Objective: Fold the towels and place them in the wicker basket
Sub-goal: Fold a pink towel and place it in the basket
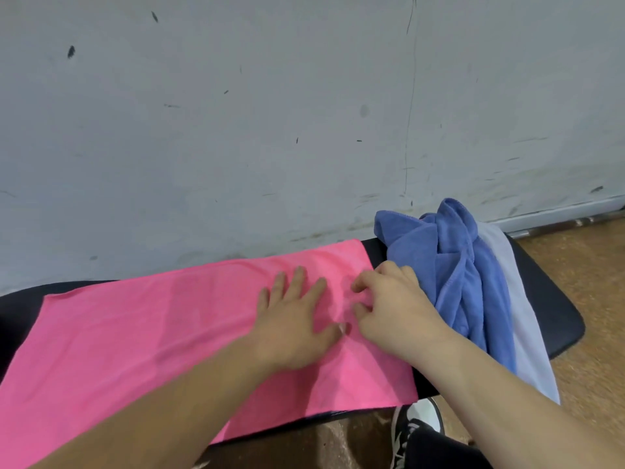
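Note:
A pink towel (142, 333) lies spread flat along a black padded bench (544, 299). My left hand (294, 319) rests palm down on the towel's right part, fingers spread. Beside it, my right hand (392, 306) has its fingers curled on the cloth near the towel's right edge; whether it pinches the fabric is unclear. A crumpled blue towel (449, 265) is heaped on the right end of the bench, over a pale lilac towel (517, 316) that hangs off the front. No wicker basket is in view.
A scuffed grey wall (270, 130) runs right behind the bench. Brown speckled floor (581, 265) lies to the right. My black and white shoe (416, 428) shows under the bench's front edge.

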Motion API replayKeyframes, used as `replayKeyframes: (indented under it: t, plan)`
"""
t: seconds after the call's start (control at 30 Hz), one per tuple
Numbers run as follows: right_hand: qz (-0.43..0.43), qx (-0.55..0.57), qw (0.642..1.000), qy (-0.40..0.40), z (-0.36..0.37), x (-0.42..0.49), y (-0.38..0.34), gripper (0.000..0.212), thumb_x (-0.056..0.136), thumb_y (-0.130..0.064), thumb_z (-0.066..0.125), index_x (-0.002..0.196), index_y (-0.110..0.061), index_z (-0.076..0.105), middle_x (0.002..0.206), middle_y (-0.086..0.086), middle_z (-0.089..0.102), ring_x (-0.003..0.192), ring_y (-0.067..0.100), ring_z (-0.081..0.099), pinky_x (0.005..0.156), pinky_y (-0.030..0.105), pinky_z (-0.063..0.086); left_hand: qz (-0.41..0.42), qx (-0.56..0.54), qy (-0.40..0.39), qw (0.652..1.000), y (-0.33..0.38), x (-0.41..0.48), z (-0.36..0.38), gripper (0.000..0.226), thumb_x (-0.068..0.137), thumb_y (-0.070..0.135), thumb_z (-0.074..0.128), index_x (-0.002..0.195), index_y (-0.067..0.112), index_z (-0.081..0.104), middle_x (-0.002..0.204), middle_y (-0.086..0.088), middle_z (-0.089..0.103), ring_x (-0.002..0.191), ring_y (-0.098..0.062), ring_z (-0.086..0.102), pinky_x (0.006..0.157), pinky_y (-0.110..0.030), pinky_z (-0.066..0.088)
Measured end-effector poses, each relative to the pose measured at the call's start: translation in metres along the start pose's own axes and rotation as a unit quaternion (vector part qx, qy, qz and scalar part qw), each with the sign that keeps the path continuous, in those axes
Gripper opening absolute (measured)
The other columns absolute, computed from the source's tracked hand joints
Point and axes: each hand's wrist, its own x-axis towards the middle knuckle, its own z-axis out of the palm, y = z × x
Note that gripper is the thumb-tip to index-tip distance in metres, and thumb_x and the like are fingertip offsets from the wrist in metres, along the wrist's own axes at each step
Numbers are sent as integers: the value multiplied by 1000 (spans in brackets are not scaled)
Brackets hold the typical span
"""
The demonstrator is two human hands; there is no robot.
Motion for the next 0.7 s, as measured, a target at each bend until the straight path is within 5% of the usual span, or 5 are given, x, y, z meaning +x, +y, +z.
replayKeyframes:
  t: [0.13, 0.27, 0.47, 0.57, 0.7]
  plan:
    - [-2, -78, 986, -149, 9, -9, 9, 79, 97, -43, 59, 161, -29, 16, 165, 0, 7, 153, 28, 2, 126, 43, 16, 9, 49, 22, 999, 0, -5, 17, 89, 89, 83, 15, 156, 40, -24, 162, -5, -37, 146, -35, -38, 120, -63, -15]
    - [37, -85, 981, -172, 6, -12, 26, 105, 90, -54, 66, 162, -34, -9, 169, 1, -18, 156, 24, -17, 128, 41, 3, 3, 71, 48, 996, 5, -5, 23, 98, 80, 92, 6, 156, 38, -24, 164, -8, -33, 149, -39, -32, 117, -68, -14]
    - [62, -83, 984, -147, -5, -18, 30, 89, 88, -62, 65, 158, -32, 20, 166, 6, 7, 155, 28, 1, 125, 43, 15, 22, 96, 89, 991, 13, -15, 22, 92, 86, 85, 1, 160, 32, -17, 167, -7, -26, 153, -39, -23, 119, -69, -6]
    - [42, -57, 993, -98, -4, -12, 22, 61, 93, -51, 63, 145, -26, 42, 143, 5, 32, 139, 28, 26, 116, 42, 33, 84, 68, 129, 986, 20, -33, 30, 78, 98, 70, 8, 163, 28, -3, 169, -6, -19, 154, -31, -24, 124, -61, -3]
    - [70, -41, 994, -75, -1, -6, 18, 49, 92, -41, 67, 135, -22, 49, 124, 3, 40, 121, 28, 48, 101, 47, 49, 133, 42, 119, 983, 29, -55, 49, 75, 99, 67, 15, 163, 31, 3, 170, -3, -14, 155, -28, -21, 125, -57, -2]
